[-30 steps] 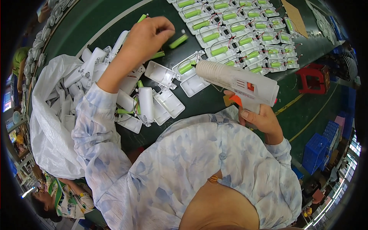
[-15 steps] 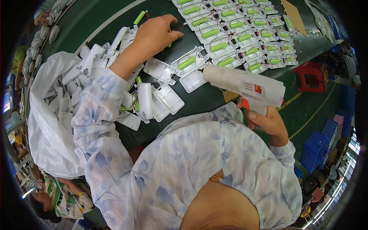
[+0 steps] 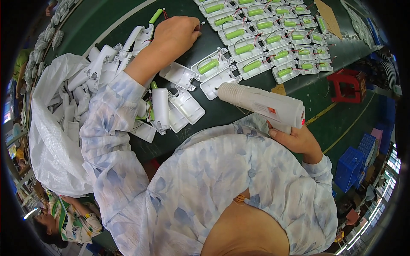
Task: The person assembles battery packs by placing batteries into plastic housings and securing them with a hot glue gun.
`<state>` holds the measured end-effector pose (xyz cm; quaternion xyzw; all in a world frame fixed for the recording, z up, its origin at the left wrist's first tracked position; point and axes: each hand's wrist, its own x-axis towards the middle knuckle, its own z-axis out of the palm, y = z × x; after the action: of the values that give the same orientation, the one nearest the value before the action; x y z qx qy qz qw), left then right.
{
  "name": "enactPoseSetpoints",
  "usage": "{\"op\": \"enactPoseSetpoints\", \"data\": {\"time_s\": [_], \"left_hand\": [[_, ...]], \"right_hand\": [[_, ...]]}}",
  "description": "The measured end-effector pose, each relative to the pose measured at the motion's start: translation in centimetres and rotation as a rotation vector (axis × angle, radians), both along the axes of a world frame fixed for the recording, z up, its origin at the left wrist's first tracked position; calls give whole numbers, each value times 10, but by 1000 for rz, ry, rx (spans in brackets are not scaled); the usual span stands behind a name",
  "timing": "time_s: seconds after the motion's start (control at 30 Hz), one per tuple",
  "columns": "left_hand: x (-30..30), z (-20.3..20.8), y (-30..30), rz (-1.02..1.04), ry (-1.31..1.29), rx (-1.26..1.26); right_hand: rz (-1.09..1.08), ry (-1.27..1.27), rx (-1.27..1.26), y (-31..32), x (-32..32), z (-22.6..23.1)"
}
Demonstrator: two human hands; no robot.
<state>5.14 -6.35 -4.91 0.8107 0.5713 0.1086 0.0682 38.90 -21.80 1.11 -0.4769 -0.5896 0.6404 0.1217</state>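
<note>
Okay, nearest first: we've got our pale, blue-patterned left sleeve (image 3: 113, 119) across the near side, next to a white plastic bag (image 3: 53, 143) packed with white casing parts. Our right hand (image 3: 294, 138) is clamped on the handle of a white glue gun (image 3: 262, 100), barrel pointing left over the near edge of the dark green table (image 3: 208, 42). Its nozzle overlaps a white case half (image 3: 220, 81) from our viewpoint; we can't tell if they touch. Left of that, we have loose case halves and a white rounded cover (image 3: 160, 110) in a jumble, some overlapping. Our left hand (image 3: 174, 36) is over the table beyond them, fingers curled; the fingertips are mostly hidden, so we can't tell if it grips anything. Just beside it on the left, we see a loose green battery (image 3: 156, 16) with a red lead. Farther to the right, we have slanted rows of white cases (image 3: 282, 55), each with a green battery and thin wires. Past those: brown cardboard (image 3: 328, 19) on the table, a red stool (image 3: 348, 86) off to the right, and white round grilles (image 3: 42, 42) at far left.
</note>
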Motion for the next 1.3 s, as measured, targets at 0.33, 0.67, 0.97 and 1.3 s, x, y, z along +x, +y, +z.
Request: {"op": "enactPoseSetpoints", "data": {"time_s": [0.33, 0.67, 0.97, 1.3], "left_hand": [[-5, -1, 5, -25, -101, -13], [3, 36, -26, -340, -422, 80], [11, 38, -38, -438, -413, 126], [6, -9, -7, -289, -56, 371]], "right_hand": [[-134, -56, -94, -2, 1, 2], [-116, 240, -96, -12, 8, -19], [-17, 202, 7, 1, 7, -20], [-34, 297, -10, 2, 12, -41]]}}
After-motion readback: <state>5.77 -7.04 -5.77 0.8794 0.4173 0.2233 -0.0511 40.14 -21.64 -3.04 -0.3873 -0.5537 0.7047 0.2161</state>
